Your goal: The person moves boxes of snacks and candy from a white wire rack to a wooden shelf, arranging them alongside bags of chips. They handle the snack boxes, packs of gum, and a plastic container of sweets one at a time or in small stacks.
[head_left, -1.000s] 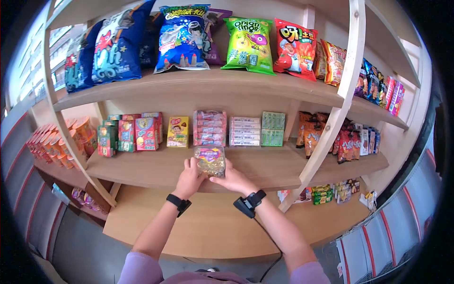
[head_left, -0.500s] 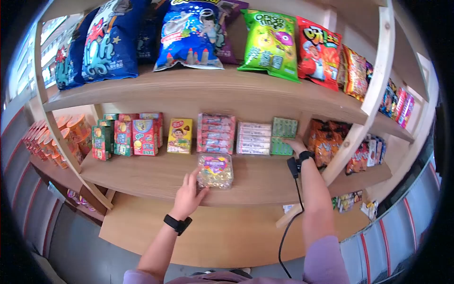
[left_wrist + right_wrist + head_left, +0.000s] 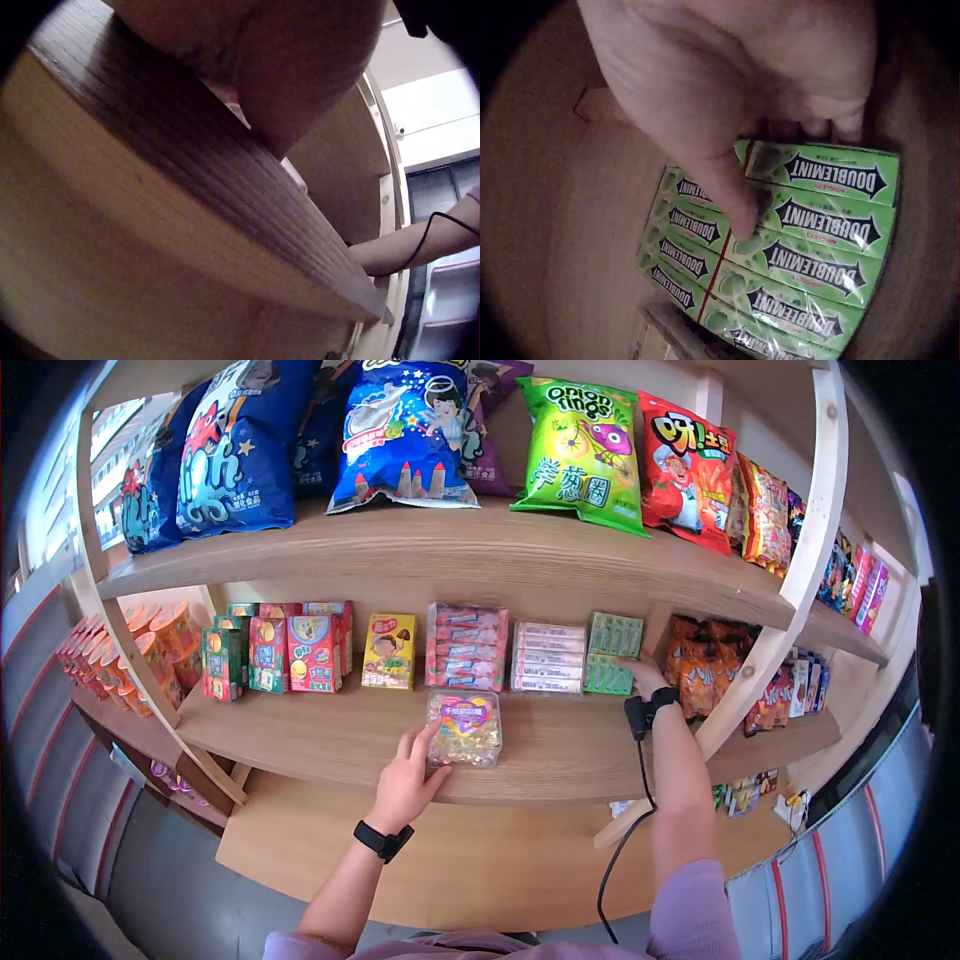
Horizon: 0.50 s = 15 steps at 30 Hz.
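Note:
A clear box of wrapped candy (image 3: 466,728) lies near the front edge of the middle shelf. My left hand (image 3: 405,782) touches its left side with fingers fairly straight; in the left wrist view that hand (image 3: 285,60) is dark and close, its fingertips hidden. Further right, my right hand (image 3: 648,676) is at the green gum packs (image 3: 612,652). The right wrist view shows my right hand (image 3: 742,82) gripping the green Doublemint pack (image 3: 817,217), thumb across its printed face and the other fingers curled at its edge, partly hidden.
Pink stick packs (image 3: 466,647), white packs (image 3: 548,657) and a yellow box (image 3: 388,650) stand along the shelf. Orange snack bags (image 3: 705,660) are right of my right hand, near a wooden post (image 3: 800,575). Large chip bags stand above.
My right hand has left the candy box and moved right to the green gum, where it now grips a pack. My left hand has stayed beside the box. The head view has shifted.

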Available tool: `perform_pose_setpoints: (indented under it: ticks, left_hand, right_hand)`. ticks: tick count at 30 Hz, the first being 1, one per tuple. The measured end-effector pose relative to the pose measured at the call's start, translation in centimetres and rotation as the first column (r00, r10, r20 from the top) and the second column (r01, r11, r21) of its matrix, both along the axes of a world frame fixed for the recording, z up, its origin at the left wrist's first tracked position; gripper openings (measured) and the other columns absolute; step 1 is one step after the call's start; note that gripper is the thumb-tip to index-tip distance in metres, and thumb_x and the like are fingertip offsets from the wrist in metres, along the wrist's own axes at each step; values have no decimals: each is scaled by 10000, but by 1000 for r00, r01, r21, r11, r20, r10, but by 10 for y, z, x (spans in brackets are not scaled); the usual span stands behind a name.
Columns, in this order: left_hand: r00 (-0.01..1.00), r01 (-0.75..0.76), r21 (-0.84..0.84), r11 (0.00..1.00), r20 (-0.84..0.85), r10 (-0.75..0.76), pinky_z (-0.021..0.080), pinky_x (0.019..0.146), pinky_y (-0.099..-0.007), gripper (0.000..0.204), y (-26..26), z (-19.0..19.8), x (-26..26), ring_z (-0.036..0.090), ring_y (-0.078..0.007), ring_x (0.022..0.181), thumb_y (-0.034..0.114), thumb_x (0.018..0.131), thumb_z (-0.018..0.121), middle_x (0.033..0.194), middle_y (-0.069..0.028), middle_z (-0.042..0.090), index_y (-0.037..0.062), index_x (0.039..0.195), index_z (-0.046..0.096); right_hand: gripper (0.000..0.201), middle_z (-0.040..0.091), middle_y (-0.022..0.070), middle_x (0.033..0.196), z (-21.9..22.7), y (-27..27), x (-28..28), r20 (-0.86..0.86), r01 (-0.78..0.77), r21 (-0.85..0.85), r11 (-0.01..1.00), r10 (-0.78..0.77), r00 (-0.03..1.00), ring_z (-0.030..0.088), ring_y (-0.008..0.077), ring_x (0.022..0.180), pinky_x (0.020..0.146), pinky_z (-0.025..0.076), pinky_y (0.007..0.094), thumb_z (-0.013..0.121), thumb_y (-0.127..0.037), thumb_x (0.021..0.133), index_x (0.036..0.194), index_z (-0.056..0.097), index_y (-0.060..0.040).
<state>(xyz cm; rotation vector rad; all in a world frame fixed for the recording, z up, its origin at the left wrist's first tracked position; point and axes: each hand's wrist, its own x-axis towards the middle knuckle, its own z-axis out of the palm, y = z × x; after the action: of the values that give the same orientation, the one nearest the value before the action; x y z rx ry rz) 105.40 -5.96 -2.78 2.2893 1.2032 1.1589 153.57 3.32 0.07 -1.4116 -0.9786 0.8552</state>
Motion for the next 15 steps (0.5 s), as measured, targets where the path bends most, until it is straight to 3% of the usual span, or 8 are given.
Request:
perform_pose_setpoints:
  ticks: [3,6,9,12,15]
  left_hand:
    - [1000,4,-23,1000,-6,-5,508,788,-451,680,0,-1,0,564,-396,1019,171,800,697,1267,-175,470,164,1386,351]
    - [1000,-2,-35,999,-22,1,510,785,-452,668,-2,0,1,564,-395,1021,175,806,690,1269,-173,471,167,1384,354]
    - [999,-12,2,1000,-30,12,519,757,-451,641,-1,-2,0,579,-390,996,186,816,673,1281,-172,468,177,1377,363]
    - [999,-13,24,1000,-30,14,518,761,-451,631,-2,0,0,578,-388,1004,189,819,669,1292,-178,464,172,1373,368]
    - [1000,-7,1,1000,-25,7,511,791,-450,637,-2,-1,1,561,-389,1041,182,817,675,1288,-185,467,157,1374,366]
  right_hand:
    - [500,599,96,1169,-10,9,8,95,32,30,999,-35,995,596,226,1038,822,522,383,691,-139,841,1275,465,-35]
    - [506,585,106,1192,18,-20,-29,35,65,-45,997,-63,997,580,226,1061,848,502,393,684,-147,846,1282,460,-25]
    - [525,584,111,1197,2,-7,-15,160,185,-37,982,-176,971,560,233,1092,885,471,399,685,-164,846,1293,452,-19]
    - [538,592,114,1185,-29,16,14,88,133,36,991,-135,987,542,231,1111,908,445,375,692,-161,835,1294,454,-10]
    - [510,601,116,1161,-34,11,18,150,136,0,991,-135,979,559,223,1071,892,450,339,696,-134,818,1264,485,-4]
